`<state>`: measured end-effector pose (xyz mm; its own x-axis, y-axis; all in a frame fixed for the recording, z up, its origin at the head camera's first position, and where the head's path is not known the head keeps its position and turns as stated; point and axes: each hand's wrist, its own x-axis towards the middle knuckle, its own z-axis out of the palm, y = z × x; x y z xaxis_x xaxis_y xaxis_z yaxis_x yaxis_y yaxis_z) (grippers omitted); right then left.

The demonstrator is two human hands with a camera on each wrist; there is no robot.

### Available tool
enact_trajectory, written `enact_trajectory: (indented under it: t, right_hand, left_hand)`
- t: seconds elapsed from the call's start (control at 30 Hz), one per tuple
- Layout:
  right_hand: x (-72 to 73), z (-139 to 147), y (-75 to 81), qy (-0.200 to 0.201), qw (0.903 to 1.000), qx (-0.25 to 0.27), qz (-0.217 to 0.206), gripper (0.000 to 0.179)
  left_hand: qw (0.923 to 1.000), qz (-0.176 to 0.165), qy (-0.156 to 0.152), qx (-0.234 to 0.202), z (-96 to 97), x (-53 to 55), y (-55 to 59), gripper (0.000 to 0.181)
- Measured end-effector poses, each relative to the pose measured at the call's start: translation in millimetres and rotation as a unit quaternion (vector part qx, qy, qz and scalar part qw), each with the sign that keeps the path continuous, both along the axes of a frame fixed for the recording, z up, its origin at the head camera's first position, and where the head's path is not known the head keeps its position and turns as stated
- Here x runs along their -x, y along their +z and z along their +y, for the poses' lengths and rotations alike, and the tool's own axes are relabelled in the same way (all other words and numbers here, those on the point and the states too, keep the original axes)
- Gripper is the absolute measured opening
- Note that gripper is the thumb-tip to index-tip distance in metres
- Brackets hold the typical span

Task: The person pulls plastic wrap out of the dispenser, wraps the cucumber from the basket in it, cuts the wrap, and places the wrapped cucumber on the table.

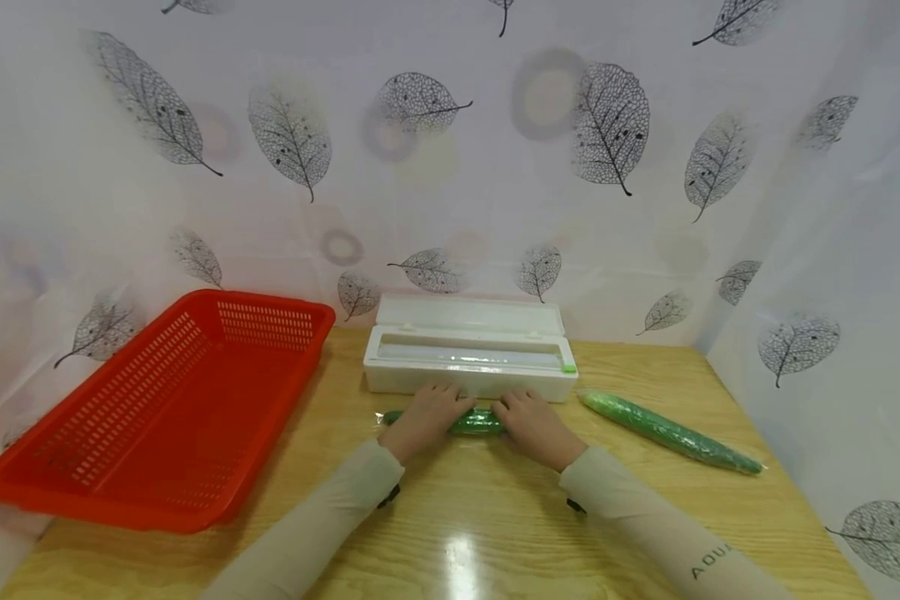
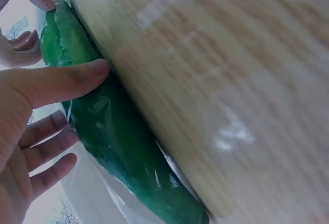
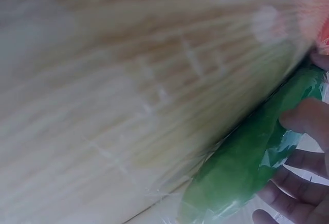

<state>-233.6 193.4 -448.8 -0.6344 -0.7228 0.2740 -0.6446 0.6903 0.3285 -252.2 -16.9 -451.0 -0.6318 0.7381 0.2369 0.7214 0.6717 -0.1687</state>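
A green cucumber [image 1: 477,422] in clear plastic film lies crosswise on the table, in front of a white cling film box. My left hand [image 1: 426,418] holds its left part; in the left wrist view the thumb lies along the near side of the cucumber [image 2: 110,121] and the fingers are at the far side. My right hand [image 1: 537,428] grips the right part, and the right wrist view has its thumb on the cucumber [image 3: 247,157] with fingers beyond. Loose film sticks out past the left end. Part of the cucumber is hidden under both hands.
The white cling film box [image 1: 472,382] stands just behind the hands with its lid raised, a film roll inside and a green slider at its right. Another film-wrapped cucumber [image 1: 675,433] lies at the right. A red plastic basket [image 1: 195,417] occupies the left side. Leaf-patterned curtain encloses the table.
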Motion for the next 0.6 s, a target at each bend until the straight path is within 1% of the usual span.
enact_trajectory:
  t: [0.13,0.2,0.37,0.47,0.6]
  right_hand:
    - [-0.5,-0.4,0.4,-0.011,0.9999,0.003,-0.012,0.035]
    - [-0.6,-0.8,1.2,-0.015,0.9997,0.007,-0.018,0.035]
    - [-0.3,-0.5,1.8,-0.017,0.9996,0.008,-0.019,0.032]
    - [-0.1,-0.3,1.6,-0.017,0.9997,0.004,-0.014,0.03]
    - [0.4,-0.1,0.6,-0.017,0.9998,0.006,-0.007,0.032]
  left_hand:
    - [0.9998,-0.019,0.001,-0.004,-0.4,-0.3,2.2,0.044]
    - [0.9997,-0.023,0.0,-0.004,-0.7,-0.3,4.5,0.043]
    - [0.9995,-0.032,-0.001,-0.005,-1.8,0.2,7.9,0.037]
    - [0.9991,-0.04,0.0,-0.01,-2.3,1.0,7.5,0.032]
    - [0.999,-0.043,-0.003,-0.014,-2.8,2.8,6.2,0.025]
